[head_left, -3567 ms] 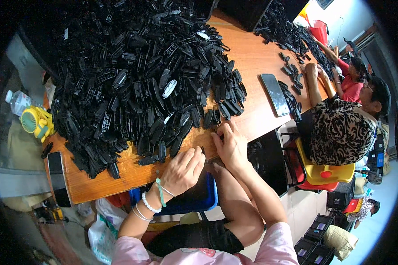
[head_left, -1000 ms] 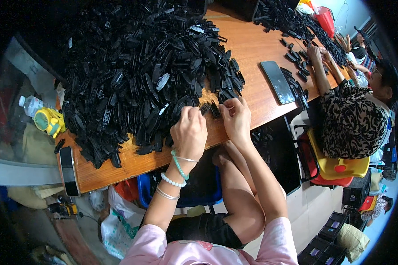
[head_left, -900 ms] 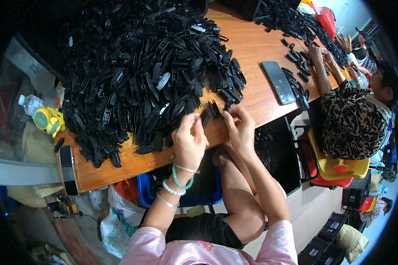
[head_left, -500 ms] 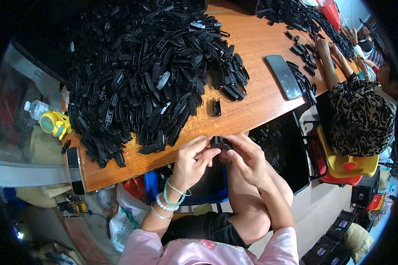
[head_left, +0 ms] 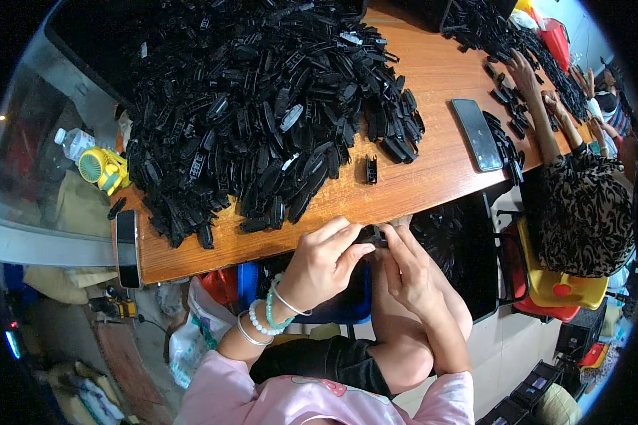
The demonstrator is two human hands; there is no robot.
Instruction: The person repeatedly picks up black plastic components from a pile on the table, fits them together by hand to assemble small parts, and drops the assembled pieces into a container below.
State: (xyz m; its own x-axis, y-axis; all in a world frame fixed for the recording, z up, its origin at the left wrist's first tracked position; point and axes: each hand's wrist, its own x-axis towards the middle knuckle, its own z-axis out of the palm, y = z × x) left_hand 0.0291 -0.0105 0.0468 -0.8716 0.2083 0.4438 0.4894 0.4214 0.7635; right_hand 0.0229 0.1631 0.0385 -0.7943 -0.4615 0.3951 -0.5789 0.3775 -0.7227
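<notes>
Between both hands, just off the table's near edge, I hold a small black plastic part (head_left: pixel 373 236). My left hand (head_left: pixel 326 261), with bracelets at the wrist, pinches its left end between thumb and fingers. From the other side my right hand (head_left: pixel 407 265) grips the right end, fingers bent round it. Fingers hide much of the part, so its exact kind does not show. Ahead on the table stands a single black plastic clip-like piece (head_left: pixel 371 170). Beyond it spreads a large heap of similar black plastic pieces (head_left: pixel 262 120).
A phone (head_left: pixel 478 134) lies right of the heap; another phone (head_left: pixel 127 248) sits at the table's left corner. Beside that are a yellow fan (head_left: pixel 103 170) and a bottle (head_left: pixel 74 144). A blue bin (head_left: pixel 358 308) stands below. At right, a co-worker (head_left: pixel 585 212) handles black pieces.
My view has shifted, so the table sits further right and slightly higher at its left end. My left hand has turned over the part. The co-worker's hand has reached further up the table.
</notes>
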